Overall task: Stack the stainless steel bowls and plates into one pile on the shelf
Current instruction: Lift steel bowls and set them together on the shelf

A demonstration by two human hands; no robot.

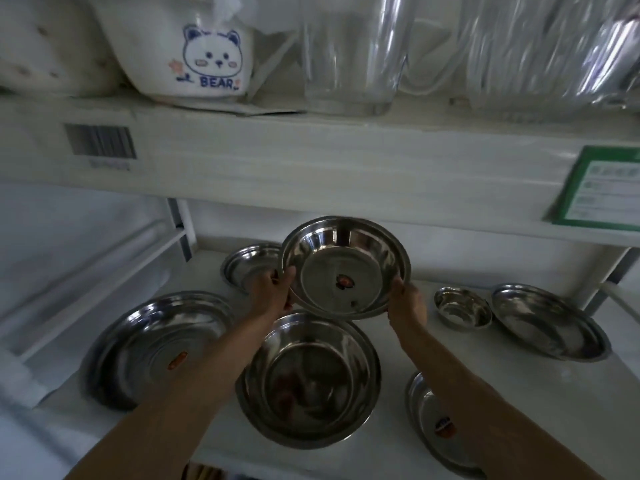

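Note:
I hold a steel bowl (346,268) tilted toward me above the shelf, my left hand (272,289) on its left rim and my right hand (407,304) on its right rim. Just below it sits a larger deep bowl (308,382). A wide plate (156,344) lies at the left, and another plate (251,263) rests behind my left hand. On the right stand a small bowl (462,308) and a shallow plate (550,322). My right forearm partly covers one more plate (429,420) at the front right.
The white shelf board (391,441) carries all the steelware. Close overhead runs an upper shelf edge (311,161) with a green label (602,188); above it stand a bear-printed white container (194,53) and clear glassware (349,53). A white rack frame (93,271) lies at the left.

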